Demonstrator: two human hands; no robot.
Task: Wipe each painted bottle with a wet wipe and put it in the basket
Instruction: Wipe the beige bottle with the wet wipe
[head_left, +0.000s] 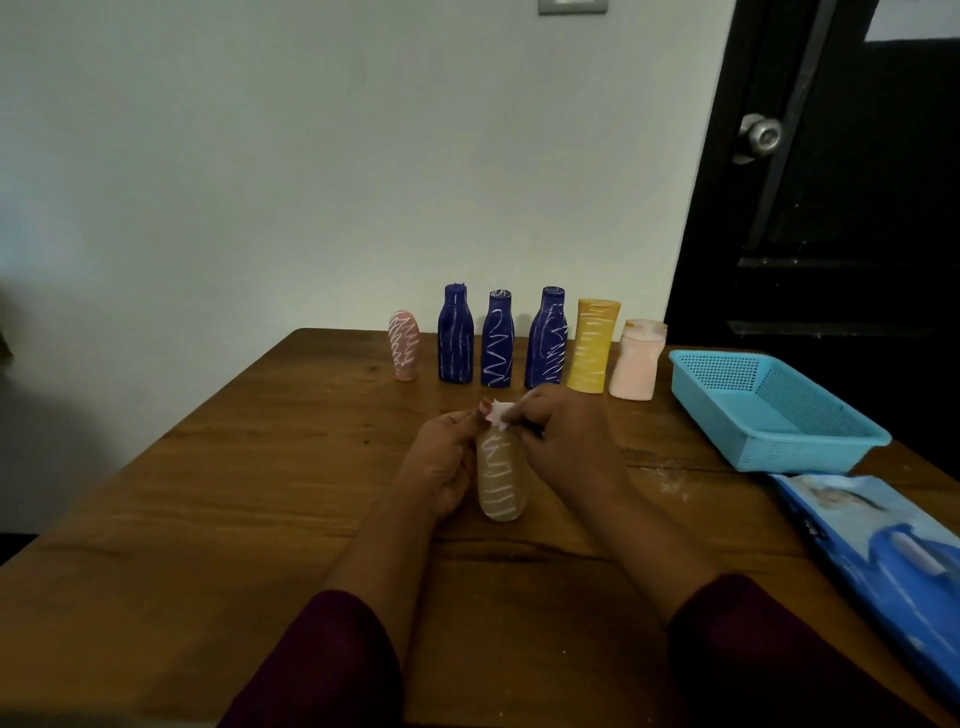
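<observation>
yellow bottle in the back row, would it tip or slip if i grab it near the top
The yellow bottle stands tall on a narrow base, so a sideways nudge could probably tip it into the peach bottle close beside it. Its painted surface may feel chalky rather than slippery. It looks like plastic, likely light.

A single wide-angle view came from the person's head, facing forward and tilted down across the wooden bench (218, 519). It sat close above the forearms, with the pale wall (311, 182) straight ahead and a dark door (831, 208) at the right. Straight edges bowed toward the frame's borders.
</observation>
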